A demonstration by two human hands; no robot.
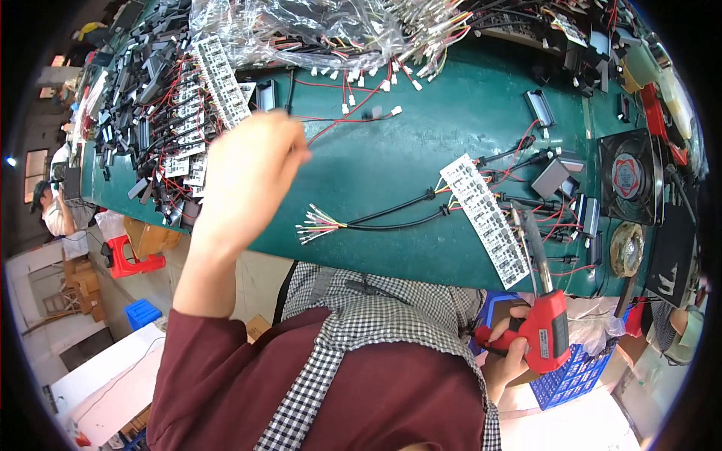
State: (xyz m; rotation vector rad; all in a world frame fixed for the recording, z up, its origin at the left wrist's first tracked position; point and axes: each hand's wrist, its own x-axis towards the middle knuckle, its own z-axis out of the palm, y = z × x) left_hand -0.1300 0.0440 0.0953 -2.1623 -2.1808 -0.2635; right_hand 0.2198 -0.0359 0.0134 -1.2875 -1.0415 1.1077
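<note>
My left hand (252, 177) is raised over the left part of the green table, fingers curled in and a little blurred. What it holds, if anything, is hidden; thin red-and-black wires run beside its fingertips, near a small blurred dark piece (372, 114). My right hand (505, 359) grips the red handle of a soldering gun (547, 331). The gun's tip points up beside a white circuit board strip (487, 218), which lies slanted on the table. Two black cables (395, 214) with several bare-tipped coloured wires join the strip's left edge. Small dark housings (553, 179) with red wires lie along its right side.
Boards and black housings are heaped at the left (154, 83). A clear plastic bag (301, 30) with wire bundles lies at the back. To the right stand a black fan (630, 177) and a solder roll (626, 248). A blue crate (571, 379) is below the table edge.
</note>
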